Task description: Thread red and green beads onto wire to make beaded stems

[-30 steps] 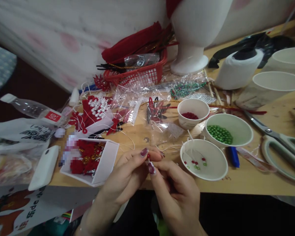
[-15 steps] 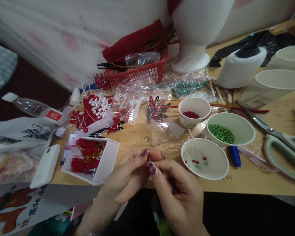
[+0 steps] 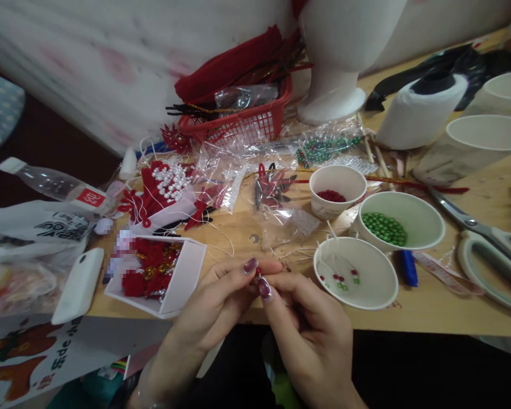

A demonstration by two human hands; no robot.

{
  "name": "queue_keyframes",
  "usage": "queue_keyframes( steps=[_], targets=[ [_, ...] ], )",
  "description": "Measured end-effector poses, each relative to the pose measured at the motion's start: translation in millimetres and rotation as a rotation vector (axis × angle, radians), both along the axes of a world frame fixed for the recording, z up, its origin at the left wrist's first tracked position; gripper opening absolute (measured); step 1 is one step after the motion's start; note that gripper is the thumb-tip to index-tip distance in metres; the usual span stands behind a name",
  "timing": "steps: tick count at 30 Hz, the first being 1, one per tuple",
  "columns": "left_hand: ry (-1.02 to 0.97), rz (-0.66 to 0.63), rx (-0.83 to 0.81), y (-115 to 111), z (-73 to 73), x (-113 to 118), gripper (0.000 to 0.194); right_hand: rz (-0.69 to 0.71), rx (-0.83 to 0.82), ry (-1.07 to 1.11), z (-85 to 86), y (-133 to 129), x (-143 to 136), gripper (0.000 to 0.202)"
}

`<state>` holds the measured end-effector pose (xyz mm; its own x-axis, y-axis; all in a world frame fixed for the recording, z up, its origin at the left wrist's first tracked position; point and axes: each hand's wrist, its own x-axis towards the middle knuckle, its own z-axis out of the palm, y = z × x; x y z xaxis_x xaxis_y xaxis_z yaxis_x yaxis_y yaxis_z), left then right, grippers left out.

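Near the table's front edge, my left hand (image 3: 215, 304) pinches a small red bead (image 3: 258, 272) between thumb and forefinger. My right hand (image 3: 309, 326) meets it fingertip to fingertip, its thumb just below the bead; what its fingers grip is hidden. To the right of my hands, a white paper cup (image 3: 392, 298) holds several threads with red and green beads on their ends. Behind it stand a cup (image 3: 426, 227) of green beads (image 3: 383, 229) and a smaller cup (image 3: 338, 176) of red beads (image 3: 331, 196).
An open white box (image 3: 187, 272) of red and gold ornaments lies left of my hands, beside a white phone-like object (image 3: 79, 286). Scissors (image 3: 472, 224) and a blue object (image 3: 407, 268) are at the right. Behind are a red basket (image 3: 247, 125) and a thread cone (image 3: 421, 113).
The view has shifted slightly. Both hands hold nearly the same pose at the bead, with only a slight movement of the right thumb.
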<state>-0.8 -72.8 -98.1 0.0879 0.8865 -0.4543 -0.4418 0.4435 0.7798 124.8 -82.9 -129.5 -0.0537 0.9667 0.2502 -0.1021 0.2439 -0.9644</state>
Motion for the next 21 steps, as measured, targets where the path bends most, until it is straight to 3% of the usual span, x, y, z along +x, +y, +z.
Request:
queue_keyframes(
  steps=[8, 21],
  targets=[
    [-0.020, 0.076, -0.006, 0.9, 0.9, -0.5, 0.017, -0.007, 0.051, -0.054, 1.9, 2.1, 0.2, 0.014],
    [-0.004, 0.097, 0.022, 0.2, -2.1, -1.1, 0.018, 0.005, 0.042, -0.055, 0.7, 1.5, 0.2, 0.013]
  ],
)
